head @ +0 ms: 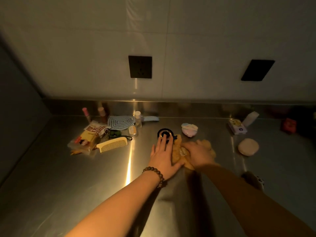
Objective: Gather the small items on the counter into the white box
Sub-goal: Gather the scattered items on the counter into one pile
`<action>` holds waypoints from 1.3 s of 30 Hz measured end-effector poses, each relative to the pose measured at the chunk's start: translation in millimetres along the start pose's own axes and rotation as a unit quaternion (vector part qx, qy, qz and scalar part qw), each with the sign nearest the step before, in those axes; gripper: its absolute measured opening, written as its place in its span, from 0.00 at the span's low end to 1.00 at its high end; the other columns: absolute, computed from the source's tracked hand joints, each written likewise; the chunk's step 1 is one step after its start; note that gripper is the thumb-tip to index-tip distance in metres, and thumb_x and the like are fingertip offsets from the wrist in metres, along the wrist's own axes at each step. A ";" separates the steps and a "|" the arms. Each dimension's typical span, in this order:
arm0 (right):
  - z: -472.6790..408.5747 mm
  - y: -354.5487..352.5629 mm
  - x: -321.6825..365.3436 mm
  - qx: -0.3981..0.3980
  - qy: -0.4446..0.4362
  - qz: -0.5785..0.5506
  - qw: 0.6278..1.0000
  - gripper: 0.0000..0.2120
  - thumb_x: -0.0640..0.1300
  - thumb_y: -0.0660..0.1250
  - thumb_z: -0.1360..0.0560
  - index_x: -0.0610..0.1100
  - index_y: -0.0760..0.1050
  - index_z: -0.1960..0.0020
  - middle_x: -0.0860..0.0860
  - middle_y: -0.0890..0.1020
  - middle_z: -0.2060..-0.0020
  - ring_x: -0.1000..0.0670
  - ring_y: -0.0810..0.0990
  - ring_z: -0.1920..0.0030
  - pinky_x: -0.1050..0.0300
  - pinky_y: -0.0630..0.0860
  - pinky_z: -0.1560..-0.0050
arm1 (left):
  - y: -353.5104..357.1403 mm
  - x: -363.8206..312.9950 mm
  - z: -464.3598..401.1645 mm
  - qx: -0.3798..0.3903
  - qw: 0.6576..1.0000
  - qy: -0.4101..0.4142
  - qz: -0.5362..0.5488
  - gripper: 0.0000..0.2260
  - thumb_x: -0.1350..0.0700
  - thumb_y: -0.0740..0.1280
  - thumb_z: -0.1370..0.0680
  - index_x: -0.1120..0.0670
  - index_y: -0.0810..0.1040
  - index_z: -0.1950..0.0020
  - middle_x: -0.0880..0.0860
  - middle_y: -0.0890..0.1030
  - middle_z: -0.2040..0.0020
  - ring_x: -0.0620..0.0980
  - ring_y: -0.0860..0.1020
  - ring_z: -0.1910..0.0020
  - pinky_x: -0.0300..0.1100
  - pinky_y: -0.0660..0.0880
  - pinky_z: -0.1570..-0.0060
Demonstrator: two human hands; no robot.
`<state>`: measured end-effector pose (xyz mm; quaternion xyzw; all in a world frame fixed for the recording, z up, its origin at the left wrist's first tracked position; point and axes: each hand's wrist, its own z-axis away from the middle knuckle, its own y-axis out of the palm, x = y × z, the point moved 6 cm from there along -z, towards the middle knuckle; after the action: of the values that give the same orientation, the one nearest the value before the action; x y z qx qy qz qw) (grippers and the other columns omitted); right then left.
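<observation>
Both forearms reach in from the bottom edge over a steel tabletop (51, 194), dim warm light. Left wrist carries a dark bead bracelet (154, 173). Left hand (162, 156) lies flat, fingers straight and spread, fingertips touching a round black item with a gold ring (165, 133); its thumb side rests against a tan fuzzy item (177, 151). Right hand (196, 153) presses down on top of that same fuzzy item, fingers bent over it; whether it actually grips it cannot be told.

Small items scattered on the tabletop:
- left group: cream comb (112, 144), yellow snack packet (87, 139), light blue oval brush (120, 122), small clear bottle (138, 118), two pinkish tubes standing near the back edge (95, 113), small dark green piece (114, 133).
- centre: pastel bowl-shaped item (189, 130), just behind the hands.
- right: round beige compact (248, 147), purple-white small box (237, 126), white packet (250, 118), red item (289, 125) at the far right, in shadow.
- near right edge, beside the right forearm: a small furry thing (253, 179), blurred.

Two black wall sockets (140, 67) sit on the tiled wall behind.

No white box shows in this view.
</observation>
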<state>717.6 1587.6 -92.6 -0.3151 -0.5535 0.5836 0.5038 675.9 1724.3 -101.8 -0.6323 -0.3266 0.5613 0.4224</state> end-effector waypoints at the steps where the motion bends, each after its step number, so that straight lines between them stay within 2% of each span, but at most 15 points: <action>1: 1.4 0.8 10.9 0.004 -0.003 -0.008 1.000 0.21 0.48 0.64 0.25 0.50 0.69 0.32 0.50 0.75 0.36 0.46 0.70 0.37 0.51 0.67 0.38 | -4.0 4.7 0.9 -0.011 1.000 -0.011 0.003 0.43 0.31 0.58 0.29 0.47 0.40 0.23 0.51 0.41 0.22 0.50 0.39 0.25 0.49 0.41 0.28; 4: 5.2 7.1 49.0 -0.042 0.009 -0.074 0.996 0.15 0.43 0.65 0.27 0.46 0.74 0.40 0.47 0.80 0.44 0.45 0.77 0.43 0.53 0.71 0.44 | -16.8 23.9 10.2 -0.049 0.997 -0.053 0.000 0.39 0.33 0.55 0.27 0.47 0.42 0.23 0.52 0.42 0.22 0.50 0.39 0.25 0.47 0.40 0.28; 6: 7.1 13.9 74.3 -0.071 0.050 -0.197 0.976 0.11 0.41 0.63 0.25 0.45 0.76 0.43 0.49 0.81 0.49 0.49 0.79 0.51 0.57 0.73 0.52 | -24.0 39.7 20.2 -0.068 0.994 -0.088 0.006 0.35 0.35 0.53 0.24 0.47 0.42 0.23 0.53 0.42 0.22 0.51 0.39 0.25 0.47 0.39 0.28; 8: 2.4 25.1 96.5 -0.038 0.060 -0.339 0.938 0.09 0.39 0.62 0.23 0.44 0.79 0.46 0.52 0.80 0.55 0.53 0.77 0.58 0.60 0.71 0.55 | -30.5 56.4 29.9 -0.080 0.988 -0.128 0.022 0.33 0.35 0.50 0.23 0.47 0.42 0.23 0.54 0.41 0.23 0.52 0.39 0.25 0.48 0.40 0.28; 10: -3.4 36.2 108.0 0.033 0.076 -0.498 0.863 0.11 0.35 0.59 0.22 0.46 0.79 0.51 0.50 0.81 0.58 0.51 0.78 0.61 0.55 0.75 0.55 | -35.8 71.6 36.3 -0.080 0.984 -0.158 0.020 0.33 0.35 0.49 0.23 0.47 0.43 0.23 0.55 0.40 0.23 0.53 0.39 0.25 0.50 0.43 0.27; 12: -10.0 39.8 102.8 0.050 0.115 -0.557 0.821 0.10 0.34 0.59 0.21 0.45 0.77 0.51 0.47 0.81 0.58 0.49 0.79 0.62 0.51 0.79 0.56 | -38.0 81.8 39.3 -0.070 0.983 -0.172 0.002 0.34 0.35 0.52 0.24 0.47 0.43 0.23 0.55 0.39 0.23 0.55 0.39 0.25 0.52 0.44 0.27; 15: -30.7 17.4 74.9 -0.074 0.106 -0.380 0.916 0.11 0.38 0.63 0.23 0.43 0.77 0.41 0.49 0.79 0.50 0.48 0.79 0.52 0.54 0.76 0.49 | -32.5 86.3 39.5 -0.037 0.984 -0.172 -0.036 0.39 0.36 0.59 0.26 0.46 0.41 0.23 0.56 0.34 0.24 0.57 0.38 0.25 0.52 0.42 0.28; 17: -45.9 -1.1 66.0 -0.129 0.066 -0.271 0.952 0.16 0.40 0.66 0.24 0.46 0.75 0.37 0.46 0.75 0.41 0.46 0.76 0.42 0.54 0.72 0.41 | -27.1 86.3 41.2 -0.029 0.984 -0.165 -0.057 0.41 0.41 0.64 0.27 0.45 0.40 0.24 0.55 0.32 0.25 0.59 0.40 0.25 0.52 0.43 0.28; 19: -64.1 -4.3 61.2 -0.104 0.044 -0.194 0.975 0.24 0.45 0.68 0.25 0.48 0.68 0.30 0.43 0.67 0.31 0.41 0.68 0.32 0.49 0.68 0.33 | -24.1 87.8 44.5 -0.029 0.985 -0.156 -0.072 0.38 0.44 0.65 0.27 0.44 0.46 0.24 0.55 0.34 0.24 0.59 0.46 0.25 0.52 0.44 0.28; 21: -79.6 4.7 58.8 -0.027 0.046 -0.123 0.991 0.33 0.51 0.68 0.25 0.54 0.57 0.24 0.43 0.54 0.24 0.39 0.57 0.25 0.45 0.61 0.28 | -24.0 91.0 49.9 -0.028 0.985 -0.144 -0.086 0.32 0.45 0.65 0.27 0.43 0.55 0.26 0.53 0.36 0.24 0.58 0.52 0.26 0.55 0.46 0.28; 23: -90.1 15.8 59.9 0.023 0.037 -0.087 0.995 0.36 0.55 0.67 0.25 0.57 0.51 0.23 0.44 0.47 0.22 0.38 0.51 0.24 0.44 0.58 0.27 | -26.0 96.4 57.2 -0.025 0.986 -0.139 -0.090 0.28 0.46 0.65 0.27 0.41 0.59 0.29 0.50 0.39 0.23 0.56 0.56 0.27 0.59 0.53 0.29; 26: -97.3 26.0 66.4 0.015 0.023 -0.082 0.996 0.33 0.55 0.66 0.24 0.53 0.57 0.24 0.44 0.52 0.23 0.39 0.55 0.25 0.45 0.62 0.28 | -34.4 108.7 68.6 -0.023 0.987 -0.143 -0.074 0.25 0.48 0.64 0.26 0.42 0.63 0.30 0.46 0.42 0.23 0.55 0.60 0.30 0.56 0.63 0.36; 30: -94.6 24.8 76.7 -0.060 0.017 -0.084 0.995 0.26 0.54 0.66 0.25 0.50 0.66 0.28 0.45 0.68 0.30 0.42 0.66 0.33 0.48 0.68 0.35 | -55.1 126.3 87.5 -0.062 0.986 -0.145 -0.051 0.20 0.47 0.61 0.26 0.42 0.66 0.33 0.45 0.45 0.23 0.53 0.62 0.33 0.51 0.63 0.37; 35: -82.7 19.6 136.7 -0.109 -0.072 -0.177 0.975 0.27 0.52 0.69 0.27 0.52 0.68 0.30 0.50 0.71 0.34 0.47 0.68 0.36 0.52 0.70 0.39 | -103.8 162.9 103.9 -0.151 0.976 -0.146 -0.050 0.22 0.46 0.63 0.27 0.41 0.66 0.33 0.44 0.45 0.23 0.51 0.58 0.30 0.51 0.61 0.35; 39: -80.7 13.7 203.6 -0.116 -0.131 -0.242 0.954 0.28 0.50 0.72 0.30 0.53 0.68 0.32 0.53 0.72 0.33 0.49 0.67 0.33 0.51 0.69 0.34 | -150.2 214.5 106.5 -0.192 0.968 -0.163 -0.016 0.23 0.50 0.67 0.28 0.43 0.69 0.33 0.49 0.51 0.23 0.55 0.58 0.29 0.52 0.58 0.33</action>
<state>729.2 1806.5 -82.3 -0.1486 -0.7380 0.4121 0.5132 613.7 1997.0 -61.0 -0.5964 -0.5029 0.5766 0.2428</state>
